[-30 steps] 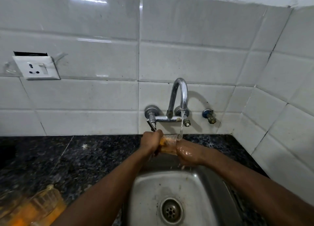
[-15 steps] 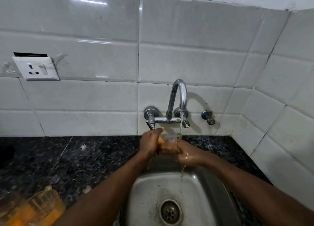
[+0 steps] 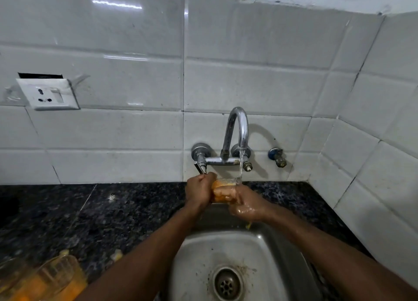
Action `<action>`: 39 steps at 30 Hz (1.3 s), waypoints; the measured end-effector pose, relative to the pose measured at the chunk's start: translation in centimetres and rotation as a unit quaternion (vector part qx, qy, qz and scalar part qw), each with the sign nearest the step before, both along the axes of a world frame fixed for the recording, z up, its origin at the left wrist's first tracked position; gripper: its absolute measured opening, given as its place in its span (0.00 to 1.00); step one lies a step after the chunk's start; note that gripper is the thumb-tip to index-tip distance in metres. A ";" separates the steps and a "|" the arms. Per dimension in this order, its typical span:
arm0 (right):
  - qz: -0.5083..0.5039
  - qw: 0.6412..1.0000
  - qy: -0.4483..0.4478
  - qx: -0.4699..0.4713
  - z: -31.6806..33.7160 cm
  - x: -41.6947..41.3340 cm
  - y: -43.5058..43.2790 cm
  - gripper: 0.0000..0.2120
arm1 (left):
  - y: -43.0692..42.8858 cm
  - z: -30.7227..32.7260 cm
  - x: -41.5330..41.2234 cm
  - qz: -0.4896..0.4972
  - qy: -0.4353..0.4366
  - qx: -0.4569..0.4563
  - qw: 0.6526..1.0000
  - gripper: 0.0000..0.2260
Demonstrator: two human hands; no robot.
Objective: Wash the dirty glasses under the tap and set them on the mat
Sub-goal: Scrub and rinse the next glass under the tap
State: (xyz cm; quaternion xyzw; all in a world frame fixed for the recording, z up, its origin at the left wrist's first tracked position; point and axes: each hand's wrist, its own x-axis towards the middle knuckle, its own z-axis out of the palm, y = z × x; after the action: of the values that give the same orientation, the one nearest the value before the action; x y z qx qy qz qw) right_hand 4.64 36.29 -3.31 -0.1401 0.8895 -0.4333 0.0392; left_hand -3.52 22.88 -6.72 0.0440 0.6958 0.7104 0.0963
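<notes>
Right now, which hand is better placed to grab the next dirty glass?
Probably left. The left hand grips the glass on the side nearer the dirty glasses, left of the sink; the right hand is farther.

Home kitchen, small and plain. Ref. point is the grip: left hand (image 3: 199,191) & right hand (image 3: 246,205) round a glass (image 3: 222,183). Chrome tap (image 3: 235,140) on the wall just above/behind it; steel sink (image 3: 199,262) w/ drain (image 3: 227,283) directly below. Dark speckled stone counter (image 3: 101,210) spreads left, white wall tiles (image 3: 113,131) behind, socket plate (image 3: 48,94) up-left, orange-smeared glasses (image 3: 58,276) low-left.
</notes>
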 end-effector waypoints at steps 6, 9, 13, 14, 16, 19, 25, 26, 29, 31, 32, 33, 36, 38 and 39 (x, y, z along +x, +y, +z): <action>-0.040 0.999 0.009 -0.005 -0.5 0.1 0.0 0.25 | -0.3 -0.4 0.7 -0.024 0.014 -0.006 1.000 0.19; -0.071 0.997 -0.005 -0.013 -0.6 0.0 -0.6 0.23 | -0.4 -0.1 0.3 0.005 0.116 -0.041 0.992 0.14; -0.037 0.999 -0.004 0.026 0.0 0.7 -0.5 0.22 | -0.5 1.2 -0.1 -0.053 -0.116 -0.144 0.981 0.15; -0.042 0.999 -0.005 0.015 -0.2 0.6 -0.3 0.22 | -0.5 0.9 0.0 -0.054 -0.101 -0.122 0.986 0.17; -0.074 0.997 -0.024 -0.012 -0.6 0.2 0.0 0.21 | -0.1 0.0 0.3 0.002 0.055 -0.059 0.997 0.16; -0.120 0.991 -0.037 -0.036 -0.7 -0.1 -0.4 0.22 | -0.1 -0.9 0.8 0.081 0.200 -0.078 0.973 0.13; -0.108 0.994 -0.001 -0.022 -1.3 -0.2 -0.1 0.20 | 0.1 0.8 -0.3 0.001 0.022 -0.147 0.989 0.19; -0.122 0.991 -0.001 -0.055 -1.3 -0.3 0.0 0.20 | 0.2 0.8 -0.1 0.031 0.113 -0.133 0.984 0.18; -0.118 0.985 -0.014 -0.124 -0.7 -0.3 -0.1 0.25 | -0.1 0.8 0.5 0.047 0.223 -0.088 0.970 0.13; -0.066 0.996 0.013 -0.062 0.1 0.4 -0.5 0.22 | 0.1 1.3 0.1 -0.005 0.059 -0.104 0.993 0.14; -0.047 0.998 0.024 -0.029 0.3 0.7 -0.7 0.21 | -0.1 1.7 0.2 -0.036 -0.022 -0.129 0.991 0.15; -0.049 0.998 0.023 -0.008 0.1 0.8 -0.5 0.20 | -0.2 1.8 0.1 -0.053 -0.056 -0.142 0.987 0.16; -0.092 0.995 -0.001 -0.028 -0.6 0.0 -0.1 0.24 | 0.3 0.7 0.3 0.010 0.085 -0.078 0.993 0.16; -0.118 0.991 -0.014 -0.063 -0.8 -0.7 0.0 0.24 | 0.3 0.2 1.0 0.063 0.183 -0.052 0.980 0.12; -0.103 0.993 -0.007 -0.057 -0.6 -0.7 -0.1 0.24 | 0.3 0.0 0.8 0.081 0.176 -0.055 0.979 0.11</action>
State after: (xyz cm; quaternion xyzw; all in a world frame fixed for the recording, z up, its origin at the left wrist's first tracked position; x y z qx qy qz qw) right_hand 3.93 36.21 -3.90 -0.0468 0.8726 -0.4861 -0.0070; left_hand -2.77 23.22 -6.69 0.1069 0.7409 0.6578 -0.0833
